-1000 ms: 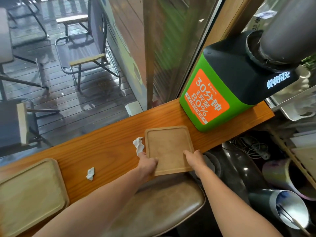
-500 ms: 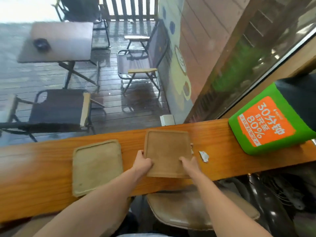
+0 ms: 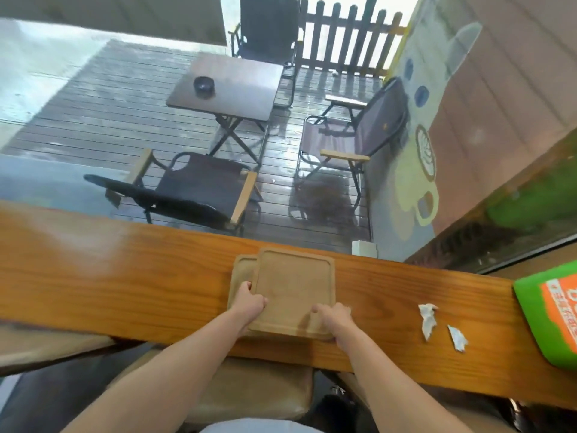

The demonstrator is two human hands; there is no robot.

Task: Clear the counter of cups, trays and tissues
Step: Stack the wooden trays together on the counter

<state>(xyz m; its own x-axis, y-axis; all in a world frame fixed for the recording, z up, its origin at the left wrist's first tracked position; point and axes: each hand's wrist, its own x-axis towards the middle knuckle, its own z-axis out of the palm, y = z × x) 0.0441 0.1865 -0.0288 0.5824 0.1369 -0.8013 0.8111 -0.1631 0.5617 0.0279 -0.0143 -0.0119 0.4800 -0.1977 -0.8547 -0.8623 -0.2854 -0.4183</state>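
Head view shows both hands on the upper tray (image 3: 295,285), which sits stacked on a second tray (image 3: 242,276) whose edge peeks out beyond the left hand (image 3: 251,303). The left hand grips the upper tray's near-left corner, fingers curled over the rim. The right hand (image 3: 331,317) is closed on the near-right corner, thumb on top. The stack rests on the wooden bench (image 3: 125,276), directly ahead of the hands. Progress looks partial: the two trays are gathered into one pile but not yet taken off. Well to the right of the right hand, two crumpled tissues (image 3: 427,320) remain to be picked up, near a green box (image 3: 546,314). No cups are visible.
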